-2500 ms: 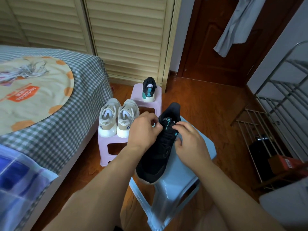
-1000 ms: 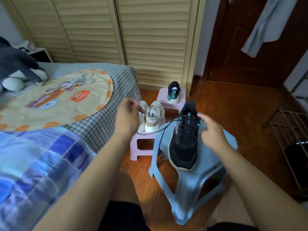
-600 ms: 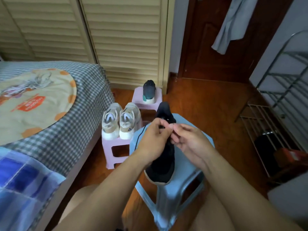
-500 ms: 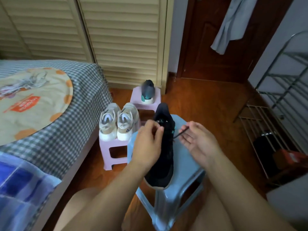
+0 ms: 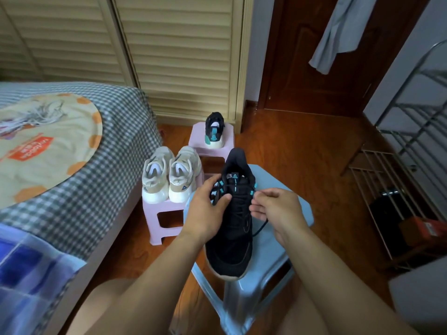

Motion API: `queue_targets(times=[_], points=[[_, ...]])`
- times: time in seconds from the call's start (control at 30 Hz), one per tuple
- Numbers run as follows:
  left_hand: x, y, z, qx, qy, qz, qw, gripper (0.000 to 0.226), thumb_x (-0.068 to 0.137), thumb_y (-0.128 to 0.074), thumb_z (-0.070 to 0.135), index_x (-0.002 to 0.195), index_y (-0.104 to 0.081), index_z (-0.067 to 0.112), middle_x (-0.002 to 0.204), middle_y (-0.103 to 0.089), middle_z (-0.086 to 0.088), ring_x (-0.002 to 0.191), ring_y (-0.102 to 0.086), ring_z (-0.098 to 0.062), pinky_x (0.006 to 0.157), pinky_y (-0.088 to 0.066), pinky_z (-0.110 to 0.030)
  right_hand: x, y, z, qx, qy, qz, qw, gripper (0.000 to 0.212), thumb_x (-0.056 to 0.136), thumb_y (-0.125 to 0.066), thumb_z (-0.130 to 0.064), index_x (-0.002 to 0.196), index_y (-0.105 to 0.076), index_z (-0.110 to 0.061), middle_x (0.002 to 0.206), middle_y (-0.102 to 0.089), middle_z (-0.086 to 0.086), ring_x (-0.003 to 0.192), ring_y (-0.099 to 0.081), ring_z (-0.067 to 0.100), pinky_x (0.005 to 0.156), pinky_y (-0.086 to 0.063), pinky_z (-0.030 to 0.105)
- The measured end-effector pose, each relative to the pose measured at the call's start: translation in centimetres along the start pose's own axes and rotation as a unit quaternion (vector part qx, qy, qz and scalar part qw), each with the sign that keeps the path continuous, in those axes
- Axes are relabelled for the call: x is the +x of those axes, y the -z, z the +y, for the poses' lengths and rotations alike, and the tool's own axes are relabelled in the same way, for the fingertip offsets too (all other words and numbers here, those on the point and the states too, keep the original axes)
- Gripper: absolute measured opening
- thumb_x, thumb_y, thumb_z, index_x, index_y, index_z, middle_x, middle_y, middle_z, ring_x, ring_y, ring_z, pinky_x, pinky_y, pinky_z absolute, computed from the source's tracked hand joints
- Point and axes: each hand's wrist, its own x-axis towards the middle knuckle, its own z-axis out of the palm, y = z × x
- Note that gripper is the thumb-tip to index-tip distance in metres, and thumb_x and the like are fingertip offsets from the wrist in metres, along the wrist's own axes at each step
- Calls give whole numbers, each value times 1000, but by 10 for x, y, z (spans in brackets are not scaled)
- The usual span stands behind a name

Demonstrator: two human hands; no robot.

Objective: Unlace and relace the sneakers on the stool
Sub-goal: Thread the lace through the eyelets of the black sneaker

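Observation:
A black sneaker [image 5: 232, 240] with teal eyelets lies toe toward me on the pale blue stool [image 5: 273, 252]. My left hand [image 5: 206, 210] grips its left side at the upper eyelets, thumb across the laces. At the shoe's right side my right hand [image 5: 275, 207] pinches the black lace [image 5: 260, 228] near the top eyelets; a loose lace end trails below it onto the stool. The matching black sneaker [image 5: 214, 130] stands on a far pink stool [image 5: 196, 139].
A pair of beige sneakers [image 5: 170, 174] sits on a nearer pink stool [image 5: 162, 213]. The checked bed [image 5: 104, 170] with white laces [image 5: 41, 114] on it is at the left. A metal rack [image 5: 399, 189] stands at the right, slatted doors behind.
My left hand has slid down to grip the shoe's left side. My right hand has drawn the lace end in and curled round it close to the eyelets.

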Motion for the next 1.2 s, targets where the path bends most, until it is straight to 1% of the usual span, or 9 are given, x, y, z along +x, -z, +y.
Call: queue_targets(times=[0.2, 0.4, 0.57, 0.63, 0.83, 0.97, 1.07, 1.13, 1.2], points=[[-3, 0, 0, 14, -1, 2, 1000, 55, 86, -66, 41, 138, -49, 46, 128, -63, 10, 121, -59, -9, 107, -48, -42, -4, 1, -1, 23, -20, 1, 1000, 7, 98, -62, -6, 95, -66, -1, 90, -72, 17, 74, -72, 21, 65, -61, 26], [-6, -4, 1, 20, -25, 12, 999, 53, 93, -70, 22, 140, -51, 35, 131, -61, 12, 123, -57, -8, 110, -45, -39, -4, -2, 1, 48, -41, 13, 998, 6, 96, -65, -10, 97, -70, -7, 88, -70, 9, 79, -67, 17, 71, -58, 28], [-15, -9, 3, 40, -43, 24, 998, 54, 95, -69, 21, 144, -47, 31, 137, -55, 9, 127, -51, -6, 114, -40, -34, -4, -6, -1, 123, -105, 52, 985, 4, 94, -69, -12, 91, -70, -9, 82, -64, 2, 66, -54, 12, 68, -49, 28], [-16, -9, 3, 41, -44, 25, 998, 54, 95, -68, 21, 144, -47, 30, 138, -54, 9, 128, -50, -7, 114, -40, -35, -4, -11, 2, 116, -79, 71, 988, 6, 93, -68, -10, 88, -70, -8, 82, -66, 5, 64, -56, 14, 66, -50, 28], [-14, -6, 2, 42, -38, 16, 998, 56, 94, -70, 21, 143, -47, 33, 137, -54, 10, 127, -51, -7, 113, -42, -36, 0, -25, 4, 79, 1, 126, 989, 7, 92, -64, -5, 89, -69, -10, 89, -72, 8, 83, -69, 23, 73, -56, 32], [-13, -4, 3, 40, -36, 14, 998, 56, 93, -70, 20, 143, -48, 31, 136, -56, 10, 126, -52, -6, 113, -42, -36, 13, -23, -1, -48, 89, 88, 991, 12, 94, -68, -19, 105, -71, -19, 96, -72, -2, 92, -69, 14, 92, -56, 35], [-13, -3, 5, 41, -31, 9, 999, 57, 93, -71, 21, 144, -47, 31, 138, -54, 10, 127, -51, -7, 114, -41, -35, 18, -21, -9, -164, 138, 89, 973, 5, 91, -71, -21, 89, -75, -20, 86, -73, -8, 88, -69, 13, 87, -57, 36], [-13, -3, 7, 49, -27, 9, 998, 58, 94, -70, 20, 146, -45, 30, 140, -51, 8, 130, -48, -8, 115, -38, -33, 21, -20, -14, -148, 101, 86, 980, 9, 89, -71, -18, 81, -73, -18, 84, -73, -3, 86, -70, 19, 79, -58, 35], [-13, -3, 8, 49, -23, 11, 998, 59, 94, -70, 20, 146, -45, 29, 141, -50, 6, 130, -48, -10, 116, -37, -33, 21, -19, -19, -70, 22, 32, 997, 11, 94, -67, -14, 83, -69, -15, 88, -73, 6, 88, -70, 25, 81, -58, 37]])
